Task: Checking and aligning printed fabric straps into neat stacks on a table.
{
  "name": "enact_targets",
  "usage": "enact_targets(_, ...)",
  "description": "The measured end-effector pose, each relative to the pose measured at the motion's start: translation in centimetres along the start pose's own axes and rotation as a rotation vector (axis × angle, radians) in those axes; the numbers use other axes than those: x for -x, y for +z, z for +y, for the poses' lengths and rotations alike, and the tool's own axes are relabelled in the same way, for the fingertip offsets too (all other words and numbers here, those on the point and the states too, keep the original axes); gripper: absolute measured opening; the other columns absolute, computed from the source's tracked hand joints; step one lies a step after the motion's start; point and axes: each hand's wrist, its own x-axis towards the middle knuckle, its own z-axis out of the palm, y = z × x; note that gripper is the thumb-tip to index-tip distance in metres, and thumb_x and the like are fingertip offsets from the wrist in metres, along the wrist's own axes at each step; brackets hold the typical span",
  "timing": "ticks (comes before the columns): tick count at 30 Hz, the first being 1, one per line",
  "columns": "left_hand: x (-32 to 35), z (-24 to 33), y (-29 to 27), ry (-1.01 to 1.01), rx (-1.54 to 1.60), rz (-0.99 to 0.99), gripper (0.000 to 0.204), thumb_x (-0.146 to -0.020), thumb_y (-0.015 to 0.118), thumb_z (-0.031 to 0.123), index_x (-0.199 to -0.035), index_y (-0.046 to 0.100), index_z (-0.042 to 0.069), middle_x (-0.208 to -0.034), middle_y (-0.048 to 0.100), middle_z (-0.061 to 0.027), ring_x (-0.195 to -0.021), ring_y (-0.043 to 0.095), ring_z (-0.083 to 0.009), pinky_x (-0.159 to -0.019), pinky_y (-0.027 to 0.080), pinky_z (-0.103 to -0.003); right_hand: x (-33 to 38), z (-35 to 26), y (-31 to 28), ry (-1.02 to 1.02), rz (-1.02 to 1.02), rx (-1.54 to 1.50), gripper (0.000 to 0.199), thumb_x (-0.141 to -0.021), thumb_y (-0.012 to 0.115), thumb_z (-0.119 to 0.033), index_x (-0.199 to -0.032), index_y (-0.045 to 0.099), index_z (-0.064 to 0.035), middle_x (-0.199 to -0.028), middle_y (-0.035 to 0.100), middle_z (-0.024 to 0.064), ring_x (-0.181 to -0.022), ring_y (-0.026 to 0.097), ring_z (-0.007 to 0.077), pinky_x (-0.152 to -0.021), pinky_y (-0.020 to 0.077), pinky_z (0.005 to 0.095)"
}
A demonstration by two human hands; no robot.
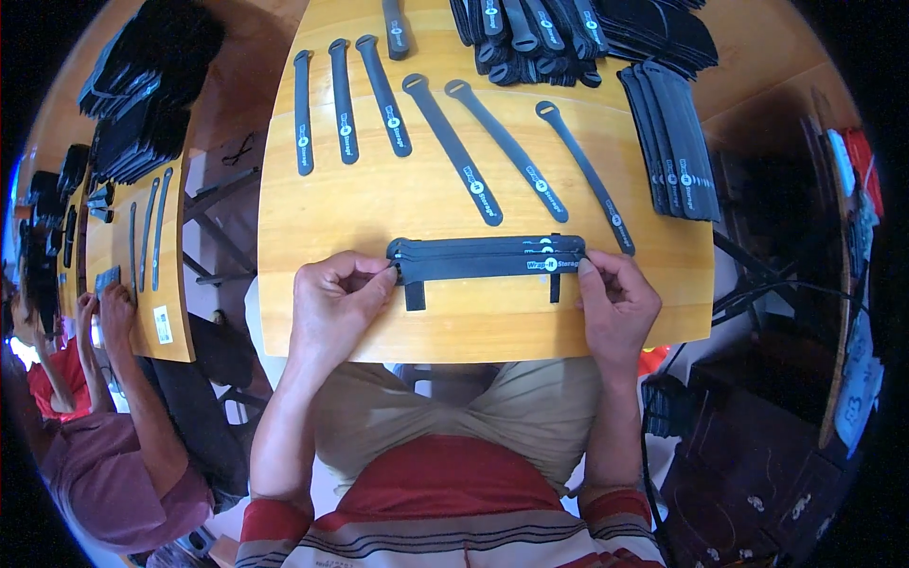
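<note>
Near the front edge of the table, a small stack of black hook-and-loop straps [473,260] lies crosswise with white print toward its right end. Its left end is pinched between the thumb and fingers of my left hand [341,305]. At the other end, my right hand [617,305] is closed on the stack in the same way. Two short black strips, a left one [415,296] and a right one [556,287], stick out from under the stack. Beyond it, several single slotted straps [454,151] lie spread out lengthwise.
The light wooden table [312,322] holds a heap of black straps [530,38] at its far side and a fanned stack [668,142] at the right edge. On the left, a co-worker's hand [118,312] is at another wooden table [170,284] with piled straps [151,76].
</note>
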Motion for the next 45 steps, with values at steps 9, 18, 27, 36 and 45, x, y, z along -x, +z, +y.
enact_targets(9, 0.22, -0.22, 0.09, 0.039, -0.004, 0.025, 0.006, -0.091, 0.074, 0.002, -0.093, 0.075, -0.004, -0.073, 0.07, -0.0014, -0.063, 0.059, -0.0031, -0.057, 0.047, -0.019, 0.04, -0.16, 0.03, -0.012, -0.004, -0.015, 0.008, -0.089, 0.071, 0.002, -0.096, 0.07, 0.0031, -0.087, 0.067, 0.0068, -0.074, 0.063, 0.0091, -0.064, 0.0499, 0.0233)
enact_targets(18, 0.18, -0.47, -0.07, 0.05, 0.024, 0.007, 0.005, -0.091, 0.075, 0.001, -0.093, 0.075, -0.003, -0.075, 0.071, -0.0019, -0.064, 0.061, -0.0034, -0.058, 0.049, -0.019, 0.1, -0.62, 0.21, 0.019, 0.009, -0.068, 0.008, -0.088, 0.07, 0.004, -0.096, 0.069, 0.0031, -0.088, 0.067, 0.0057, -0.074, 0.062, 0.008, -0.063, 0.0489, 0.0216)
enact_targets(27, 0.26, -0.25, -0.08, 0.087, 0.002, -0.003, 0.004, -0.091, 0.075, 0.002, -0.093, 0.075, -0.002, -0.075, 0.071, -0.0024, -0.064, 0.061, -0.0035, -0.058, 0.049, -0.019, 0.07, -0.49, -0.02, -0.007, -0.013, -0.079, 0.007, -0.088, 0.07, 0.004, -0.095, 0.069, 0.0027, -0.086, 0.066, 0.0053, -0.072, 0.06, 0.0075, -0.062, 0.0475, 0.0221)
enact_targets(36, 0.27, -0.33, -0.12, 0.092, -0.005, -0.005, 0.004, -0.091, 0.075, 0.002, -0.093, 0.075, -0.001, -0.076, 0.07, -0.0011, -0.065, 0.06, -0.0028, -0.058, 0.048, -0.018, 0.02, -0.36, 0.06, -0.018, -0.007, -0.064, 0.007, -0.087, 0.071, 0.003, -0.093, 0.069, 0.0023, -0.085, 0.066, 0.0062, -0.071, 0.059, 0.0084, -0.061, 0.0466, 0.0231)
enact_targets(45, 0.24, -0.48, -0.11, 0.089, 0.009, -0.01, 0.002, -0.091, 0.075, 0.001, -0.092, 0.074, -0.001, -0.074, 0.068, 0.0009, -0.064, 0.057, -0.0011, -0.057, 0.046, -0.017, -0.05, -0.42, 0.07, -0.028, -0.017, -0.067, 0.006, -0.087, 0.07, 0.003, -0.093, 0.069, 0.0019, -0.084, 0.065, 0.0063, -0.069, 0.059, 0.0081, -0.058, 0.0456, 0.0228)
